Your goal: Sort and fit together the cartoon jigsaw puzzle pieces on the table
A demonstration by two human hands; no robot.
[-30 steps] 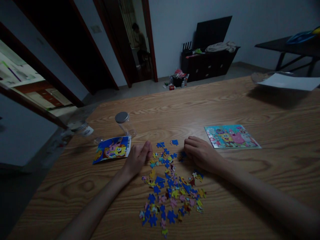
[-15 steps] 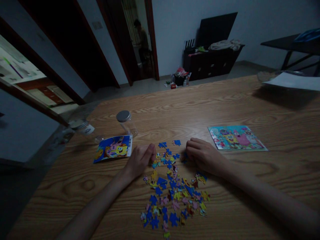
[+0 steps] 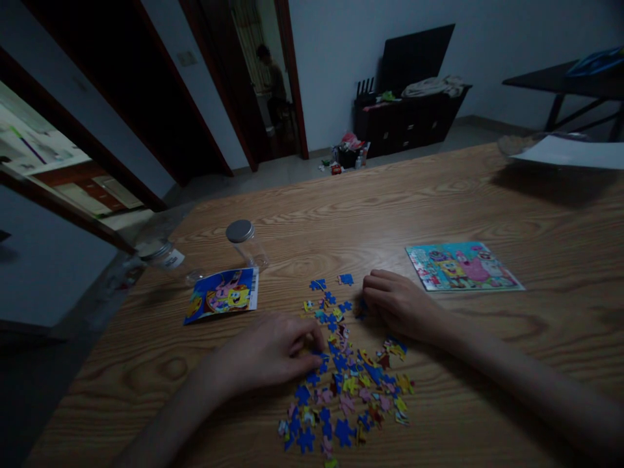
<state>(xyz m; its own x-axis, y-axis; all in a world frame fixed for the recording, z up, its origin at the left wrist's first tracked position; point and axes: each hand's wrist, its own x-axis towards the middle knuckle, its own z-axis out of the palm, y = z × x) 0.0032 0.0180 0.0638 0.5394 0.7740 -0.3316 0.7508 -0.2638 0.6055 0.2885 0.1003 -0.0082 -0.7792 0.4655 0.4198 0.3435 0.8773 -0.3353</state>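
A loose heap of small jigsaw puzzle pieces in blue, yellow and pink lies on the wooden table. My left hand reaches the heap's left side, its curled fingertips among the pieces; I cannot tell whether they hold one. My right hand rests on the table with fingers loosely curled, just right of several blue pieces. Beyond it lies a cartoon picture card. A blue cartoon packet lies above my left hand, and behind that stands a clear jar with a metal lid.
A second clear jar lies on its side at the table's left edge. A white paper sheet overhangs the far right corner. Beyond the table are a dark cabinet, floor clutter and a person in a doorway.
My left hand has slid right and toward me, from beside the packet to the heap's left side. The right hand stays put, and the view has shifted slightly.
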